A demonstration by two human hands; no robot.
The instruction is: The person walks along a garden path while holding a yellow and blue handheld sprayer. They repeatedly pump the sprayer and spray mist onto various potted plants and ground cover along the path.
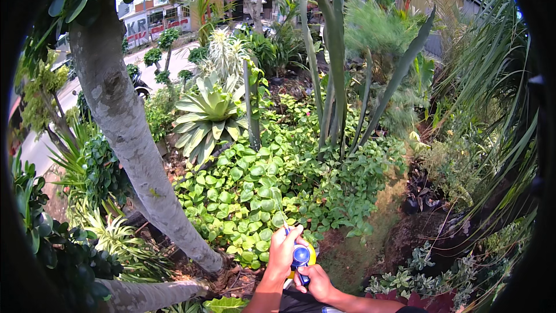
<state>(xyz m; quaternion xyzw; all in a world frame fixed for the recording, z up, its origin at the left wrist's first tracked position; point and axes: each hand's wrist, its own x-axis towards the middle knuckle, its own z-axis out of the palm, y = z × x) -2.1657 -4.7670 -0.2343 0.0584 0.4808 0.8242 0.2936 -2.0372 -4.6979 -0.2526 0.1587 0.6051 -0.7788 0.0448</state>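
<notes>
A blue and yellow hand-held device (300,255), which looks like a pump sprayer with a round blue top, is between both hands. My left hand (283,250) wraps its front, thumb along the narrow blue tip. My right hand (319,280) grips the blue handle nearest my body. Much of the yellow body is hidden behind the fingers. From the tip a thin pale streak runs forward over the bright green leafy ground plants (247,195) just ahead.
A leaning grey tree trunk (143,148) rises on the left, with a second trunk (147,293) low down. Tall stiff sword-shaped leaves (334,78) stand ahead beside a large rosette plant (213,113). Rocks (417,234) and drooping fronds (491,78) edge the right; a road (173,58) lies beyond.
</notes>
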